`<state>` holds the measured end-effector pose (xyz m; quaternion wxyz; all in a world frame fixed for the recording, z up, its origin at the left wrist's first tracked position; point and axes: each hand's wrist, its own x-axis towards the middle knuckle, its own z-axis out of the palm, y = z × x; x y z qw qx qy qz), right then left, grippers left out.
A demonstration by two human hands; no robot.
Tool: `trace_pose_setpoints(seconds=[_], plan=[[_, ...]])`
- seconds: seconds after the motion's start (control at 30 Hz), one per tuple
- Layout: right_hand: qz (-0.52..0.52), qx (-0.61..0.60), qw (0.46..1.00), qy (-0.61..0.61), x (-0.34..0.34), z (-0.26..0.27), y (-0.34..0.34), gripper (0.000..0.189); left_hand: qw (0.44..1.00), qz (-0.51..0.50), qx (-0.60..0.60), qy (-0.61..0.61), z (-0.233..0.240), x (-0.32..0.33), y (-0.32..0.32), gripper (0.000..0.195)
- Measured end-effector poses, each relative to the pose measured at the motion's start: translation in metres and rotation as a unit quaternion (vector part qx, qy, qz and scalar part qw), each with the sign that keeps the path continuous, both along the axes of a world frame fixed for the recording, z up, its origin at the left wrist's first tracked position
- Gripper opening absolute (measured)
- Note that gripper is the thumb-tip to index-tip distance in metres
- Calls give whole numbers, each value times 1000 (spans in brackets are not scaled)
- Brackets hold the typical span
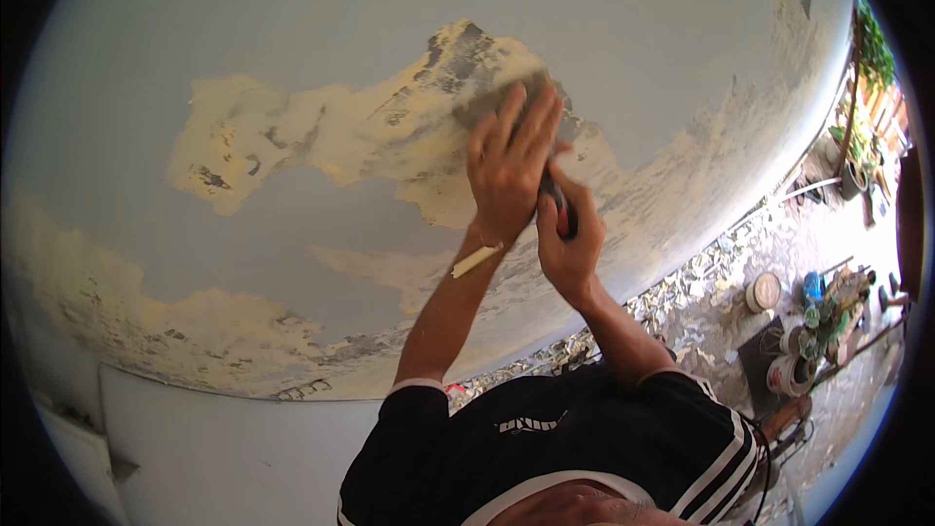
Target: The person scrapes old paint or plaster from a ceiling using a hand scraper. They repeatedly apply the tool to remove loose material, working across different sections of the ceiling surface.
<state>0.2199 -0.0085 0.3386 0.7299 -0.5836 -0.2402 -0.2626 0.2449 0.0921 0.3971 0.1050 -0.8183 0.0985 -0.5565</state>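
Observation:
A large curved painted metal panel (307, 223) fills the view before me, grey-blue with ragged cream and dark patches where a layer is worn or scraped off. My right hand (570, 230) grips the dark handle, with a red part, of a flat-bladed scraper (467, 113). Fingers spread and pointing up, my left hand (511, 153) presses flat on the wide blade, which lies against the panel at a cream patch. A scrap of cream film (476, 261) clings to my left wrist. The blade is partly hidden and blurred.
Many pale flakes (694, 277) litter the ground at the right below the panel. Farther right stand a round bucket (763, 291), a white tub (789, 376) and green plants (822, 321). A pale wall-like surface (248, 453) lies at the lower left.

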Motion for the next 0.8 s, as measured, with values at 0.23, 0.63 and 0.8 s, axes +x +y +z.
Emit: trace_pose_setpoints(seconds=[0.23,0.63,0.8], plan=[[9,10,1000,13,6,13,-15,34,1000,-9,-12,21,8,11,-14,36],[-15,-12,1000,8,22,21,-27,33,1000,-4,3,2,11,26,-22,41],[-15,16,1000,-15,41,58,-24,34,999,-27,13,-27,60,45,-25,44]])
